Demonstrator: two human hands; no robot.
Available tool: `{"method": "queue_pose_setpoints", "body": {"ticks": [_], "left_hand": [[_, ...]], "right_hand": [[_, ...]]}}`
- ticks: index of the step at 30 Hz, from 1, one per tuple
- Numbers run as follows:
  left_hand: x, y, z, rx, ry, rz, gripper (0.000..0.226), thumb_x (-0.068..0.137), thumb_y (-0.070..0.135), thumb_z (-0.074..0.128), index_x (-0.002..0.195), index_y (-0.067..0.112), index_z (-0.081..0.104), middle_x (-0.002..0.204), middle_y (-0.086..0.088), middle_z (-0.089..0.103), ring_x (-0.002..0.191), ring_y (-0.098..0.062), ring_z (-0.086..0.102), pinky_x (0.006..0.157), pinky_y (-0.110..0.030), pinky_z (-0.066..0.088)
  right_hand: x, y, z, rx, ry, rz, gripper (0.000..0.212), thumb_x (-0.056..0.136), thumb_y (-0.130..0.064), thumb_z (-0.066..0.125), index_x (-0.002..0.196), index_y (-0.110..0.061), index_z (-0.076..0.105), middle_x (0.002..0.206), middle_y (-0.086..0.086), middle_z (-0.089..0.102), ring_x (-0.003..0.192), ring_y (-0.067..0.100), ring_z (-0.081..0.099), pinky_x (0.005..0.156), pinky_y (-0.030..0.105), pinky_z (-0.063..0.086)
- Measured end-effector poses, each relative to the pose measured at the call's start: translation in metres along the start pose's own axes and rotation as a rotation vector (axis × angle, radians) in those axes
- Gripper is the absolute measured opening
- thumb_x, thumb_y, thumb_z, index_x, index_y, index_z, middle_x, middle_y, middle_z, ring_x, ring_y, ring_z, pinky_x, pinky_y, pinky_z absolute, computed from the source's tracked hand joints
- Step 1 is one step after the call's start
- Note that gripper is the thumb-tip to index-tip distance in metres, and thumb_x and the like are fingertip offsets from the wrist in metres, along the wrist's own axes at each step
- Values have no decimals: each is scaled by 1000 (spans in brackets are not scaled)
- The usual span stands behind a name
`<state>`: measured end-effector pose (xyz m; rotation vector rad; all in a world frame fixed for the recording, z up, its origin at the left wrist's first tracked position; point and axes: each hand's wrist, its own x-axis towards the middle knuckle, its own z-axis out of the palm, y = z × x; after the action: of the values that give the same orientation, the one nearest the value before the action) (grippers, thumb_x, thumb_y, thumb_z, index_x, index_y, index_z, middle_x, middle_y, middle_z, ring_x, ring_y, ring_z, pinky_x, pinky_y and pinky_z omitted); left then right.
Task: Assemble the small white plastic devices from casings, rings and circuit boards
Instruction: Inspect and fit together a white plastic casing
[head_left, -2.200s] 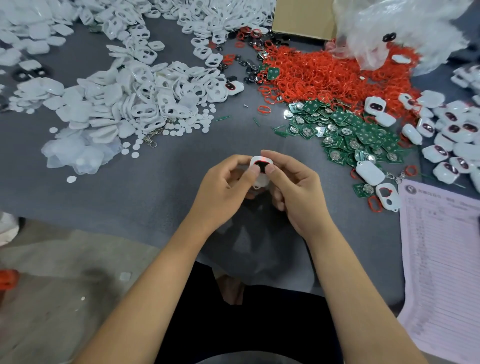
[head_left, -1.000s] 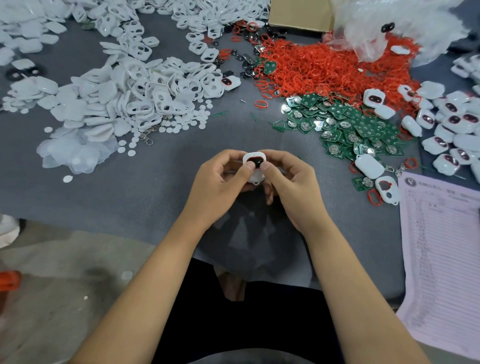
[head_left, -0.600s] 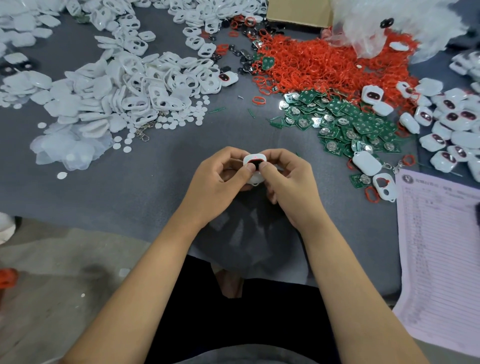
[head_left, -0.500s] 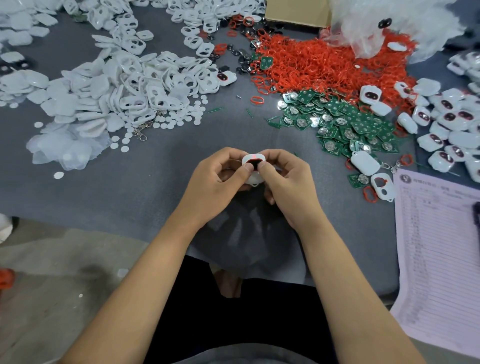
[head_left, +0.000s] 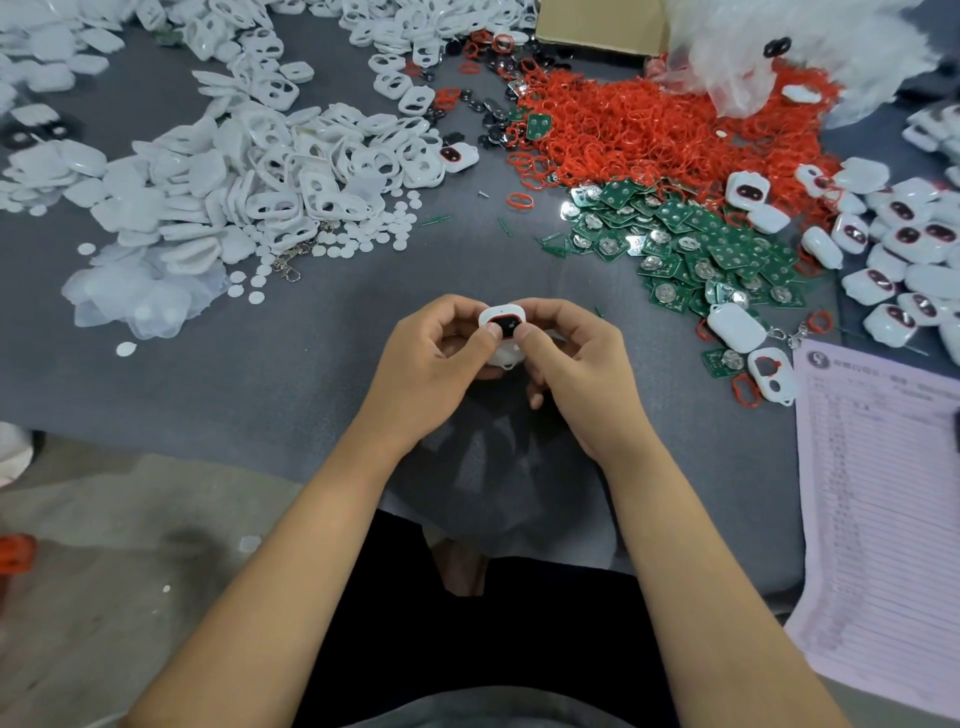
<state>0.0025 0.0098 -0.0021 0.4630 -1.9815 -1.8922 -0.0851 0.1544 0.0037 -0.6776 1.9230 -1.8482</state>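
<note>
Even, soft overhead light; faint shadows lie under the hands on the bench (head_left: 218, 374). Edges bow outward, corners slightly soft.

Matt grey cloth over the desk (head_left: 322, 353), glossy white plastic casings (head_left: 291, 171), red rubbery rings (head_left: 649, 124), green circuit boards (head_left: 717, 244) with shiny metal discs, crinkled clear plastic bag (head_left: 810, 47), pale printed paper sheet (head_left: 883, 509)

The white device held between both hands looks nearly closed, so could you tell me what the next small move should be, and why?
Probably one firm squeeze with both thumbs to seat the casing. The left hand and right hand both pinch the white device, thumbs on its front beside the red-rimmed dark window. Whether the halves have snapped shut cannot be told from here; if they have, it likely goes to the finished devices at the right.
</note>
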Motion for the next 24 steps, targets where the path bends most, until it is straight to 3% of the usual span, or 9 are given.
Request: {"method": "queue_pose_setpoints", "body": {"ticks": [5,10,17,24], "left_hand": [[-1,3,2,-6,58,4,14,100,14,68,112,9,76,96,-2,80,89,-18,78,74,-34,65],[-4,7,1,-103,32,15,17,102,20,66,117,20,74,103,2,80,96,-17,77,75,-25,62],[-3,4,1,-41,20,39,13,100,23,70,111,23,76,99,1,80,92,-17,77,73,-26,62],[-1,-4,1,103,41,81,8,97,18,71,100,23,76,86,5,79,77,-16,78,67,-28,64]], "right_hand": [[2,3,0,-15,-14,-24,19,100,-12,63,117,-11,72,86,-8,73,58,6,59,48,28,51],[4,5,0,-10,-41,-46,28,97,-17,66,125,-18,67,95,-2,72,62,17,62,47,35,55],[2,-1,2,49,-15,-24,13,102,-17,63,111,-12,71,87,0,72,64,10,60,44,27,49],[1,-4,7,-111,14,-18,8,103,-8,60,99,-10,67,79,5,68,46,9,54,42,24,43]]}}
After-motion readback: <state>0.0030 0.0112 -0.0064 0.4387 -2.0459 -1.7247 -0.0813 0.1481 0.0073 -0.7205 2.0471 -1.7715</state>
